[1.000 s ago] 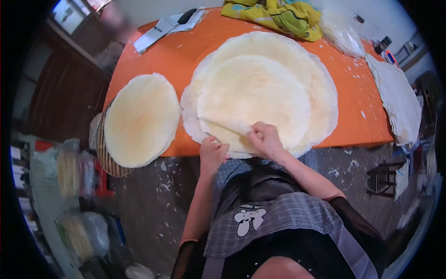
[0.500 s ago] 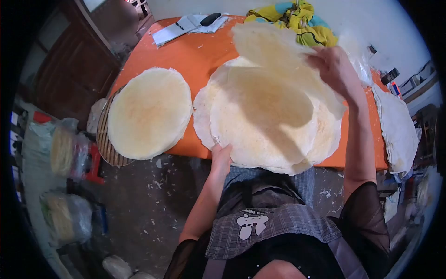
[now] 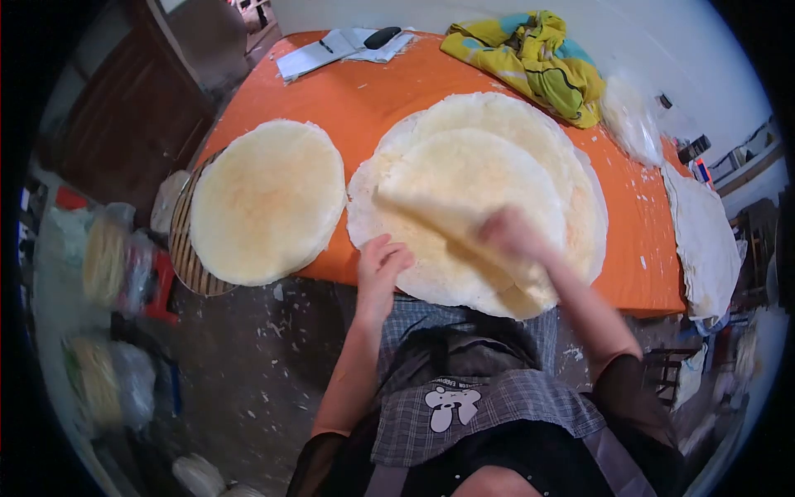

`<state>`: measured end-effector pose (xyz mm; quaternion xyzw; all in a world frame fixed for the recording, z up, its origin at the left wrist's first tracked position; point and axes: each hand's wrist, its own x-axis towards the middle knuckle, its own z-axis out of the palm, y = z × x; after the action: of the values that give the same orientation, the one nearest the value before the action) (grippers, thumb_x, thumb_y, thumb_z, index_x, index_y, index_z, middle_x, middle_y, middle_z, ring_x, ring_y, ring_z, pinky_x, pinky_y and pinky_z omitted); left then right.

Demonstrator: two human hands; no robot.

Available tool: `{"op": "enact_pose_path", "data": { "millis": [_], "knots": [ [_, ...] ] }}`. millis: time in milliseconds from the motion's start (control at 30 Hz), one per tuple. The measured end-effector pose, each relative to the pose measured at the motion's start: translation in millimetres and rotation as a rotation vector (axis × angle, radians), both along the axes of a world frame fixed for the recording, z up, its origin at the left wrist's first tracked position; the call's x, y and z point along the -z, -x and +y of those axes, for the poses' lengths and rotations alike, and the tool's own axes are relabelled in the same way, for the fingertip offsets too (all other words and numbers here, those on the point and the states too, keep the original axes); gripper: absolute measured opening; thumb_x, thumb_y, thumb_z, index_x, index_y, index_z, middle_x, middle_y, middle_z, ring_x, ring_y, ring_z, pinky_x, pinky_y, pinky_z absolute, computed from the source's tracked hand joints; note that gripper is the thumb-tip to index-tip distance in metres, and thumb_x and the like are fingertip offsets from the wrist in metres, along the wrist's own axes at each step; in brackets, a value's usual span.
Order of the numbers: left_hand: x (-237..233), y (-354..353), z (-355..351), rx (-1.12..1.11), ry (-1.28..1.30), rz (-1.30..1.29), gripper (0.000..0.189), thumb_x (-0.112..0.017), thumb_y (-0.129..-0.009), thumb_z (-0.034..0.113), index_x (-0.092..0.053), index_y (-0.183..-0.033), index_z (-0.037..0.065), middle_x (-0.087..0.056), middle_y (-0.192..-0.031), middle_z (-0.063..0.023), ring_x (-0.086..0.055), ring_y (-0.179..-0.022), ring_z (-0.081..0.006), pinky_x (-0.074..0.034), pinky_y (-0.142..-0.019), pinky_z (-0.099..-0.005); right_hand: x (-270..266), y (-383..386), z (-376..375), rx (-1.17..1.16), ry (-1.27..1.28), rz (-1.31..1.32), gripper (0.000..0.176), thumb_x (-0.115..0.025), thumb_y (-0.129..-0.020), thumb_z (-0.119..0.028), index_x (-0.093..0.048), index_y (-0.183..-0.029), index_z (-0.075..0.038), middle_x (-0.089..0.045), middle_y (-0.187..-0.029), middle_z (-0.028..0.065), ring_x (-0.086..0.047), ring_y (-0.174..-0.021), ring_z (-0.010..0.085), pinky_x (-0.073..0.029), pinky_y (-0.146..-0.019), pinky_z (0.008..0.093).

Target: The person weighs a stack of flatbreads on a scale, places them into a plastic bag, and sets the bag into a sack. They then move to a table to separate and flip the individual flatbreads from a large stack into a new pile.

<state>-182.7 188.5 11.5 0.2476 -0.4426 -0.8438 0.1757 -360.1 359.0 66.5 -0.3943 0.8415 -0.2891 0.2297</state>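
I'm seeing a thin sheet [image 3: 489,170] folding back on the right-hand pile [image 3: 590,207], seemingly needing gentle handling; the right hand [image 3: 515,235] is blurring, its grip unclear, while the left hand [image 3: 383,269] is hovering loosely open, near left.

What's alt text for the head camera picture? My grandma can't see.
A person's right hand, blurred, is at the raised edge of a pale round sheet on a pile, the left hand nearby. Another pile shares the orange table.
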Motion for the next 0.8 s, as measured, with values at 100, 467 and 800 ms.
{"op": "enact_pose_path", "data": {
  "millis": [100, 467, 800],
  "knots": [
    [-0.9, -3.3, -10.7, 0.003, 0.055, -0.087, 0.047, -0.055, -0.078, 0.002, -0.031, -0.115, -0.015, -0.051, -0.1, -0.0219, -0.056, -0.089, -0.0254, -0.048, -0.078, -0.0306, -108.5, 102.9, 31.3, -0.061, 0.251, 0.287, 0.016, -0.055, -0.064, -0.013, -0.062, -0.072, 0.0, -0.058, -0.065, 0.0104, -0.056, -0.065, 0.0149, -0.044, -0.062, 0.0328],
    [21.0, 105.9, 21.4, 0.131, -0.167, -0.127, 0.037, -0.051, -0.074, -0.003, -0.036, -0.106, -0.015, -0.043, -0.107, -0.0255, -0.048, -0.099, -0.0346, -0.046, -0.084, -0.0392, -44.4, 73.3, 0.7, -0.029, -0.025, 0.763, 0.041, -0.043, -0.065, 0.003, -0.058, -0.103, -0.005, -0.057, -0.103, 0.0159, -0.055, -0.095, 0.0307, -0.043, -0.084, 0.0356],
    [9.9, 107.4, 10.7, 0.269, -0.397, -0.243, 0.032, -0.04, -0.075, -0.004, -0.028, -0.101, -0.018, -0.035, -0.11, -0.0278, -0.04, -0.106, -0.0424, -0.038, -0.094, -0.0463, -19.0, 64.3, 10.2, 0.086, 0.061, 0.78, 0.042, -0.048, -0.063, -0.001, -0.057, -0.104, -0.004, -0.059, -0.099, 0.0133, -0.056, -0.091, 0.0297, -0.046, -0.075, 0.0344]
  ]
}}
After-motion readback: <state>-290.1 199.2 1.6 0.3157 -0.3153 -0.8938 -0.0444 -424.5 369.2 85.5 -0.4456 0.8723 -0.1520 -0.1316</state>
